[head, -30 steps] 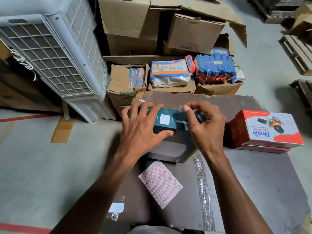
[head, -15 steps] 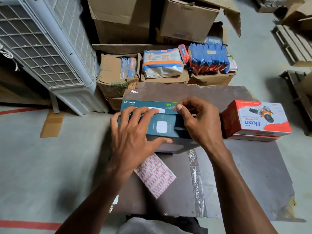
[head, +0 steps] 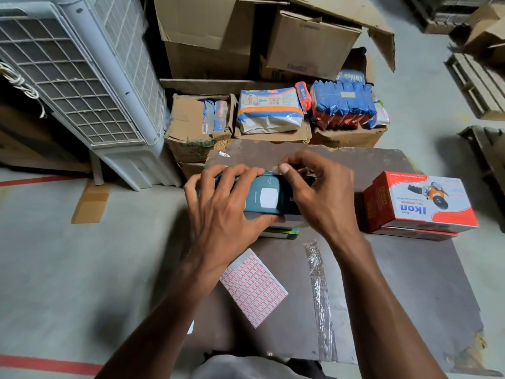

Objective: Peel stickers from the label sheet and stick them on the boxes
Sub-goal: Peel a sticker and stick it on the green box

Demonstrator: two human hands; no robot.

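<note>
Steadying the teal box (head: 262,198) against the desk (head: 410,283), the person's left hand (head: 221,212) is wrapping it, fingers curled over the far edge and thumb pressing the near side, probably so the box cannot slide while a label goes on. The right hand (head: 322,198) is hovering at the box's upper far edge, its grip nearly closed, thumb and forefinger pinching a small pale sticker (head: 276,168) and bringing it to that edge. Holding the sticker by one end looks deliberate, leaving the rest free to be laid down flat.

The label sheet (head: 254,287) is lying on the desk just nearer the person than the box, partly under the left wrist, close enough to be reached for the next peel. A red and white box (head: 426,203) is sitting on the desk's right side, apart from the hands, seemingly waiting its turn. Cartons (head: 308,42) are piling up on the floor behind.
</note>
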